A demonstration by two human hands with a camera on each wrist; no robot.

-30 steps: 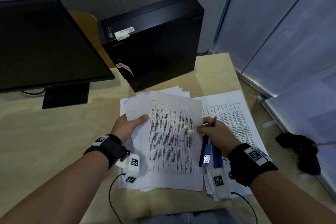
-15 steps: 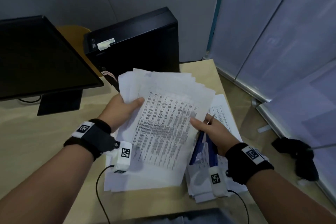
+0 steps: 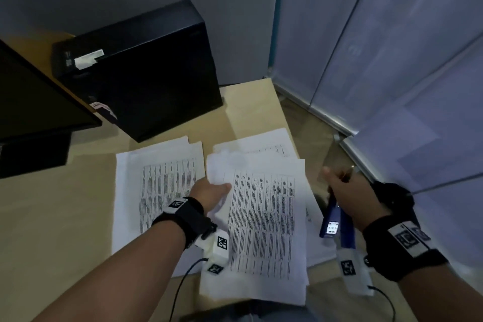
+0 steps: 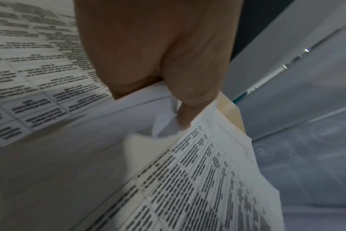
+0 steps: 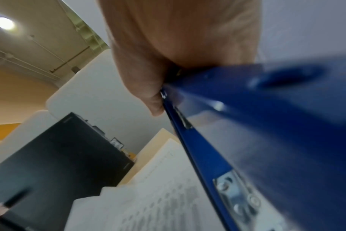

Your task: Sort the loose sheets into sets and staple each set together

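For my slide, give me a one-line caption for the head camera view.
Left hand holds a set of printed sheets over the desk while right hand grips a blue stapler.

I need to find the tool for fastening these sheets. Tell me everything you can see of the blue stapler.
The stapler is dark blue, glossy like painted metal or plastic, long and narrow, with a silver plate and rivets at its rear end. The right hand grips it, fingers curled round its front, so the nose is hidden. It hangs off the desk, its rear end pointing back toward the person, above the right-hand sheets near the desk edge. Only that hand touches it. Whether it is loaded cannot be told.
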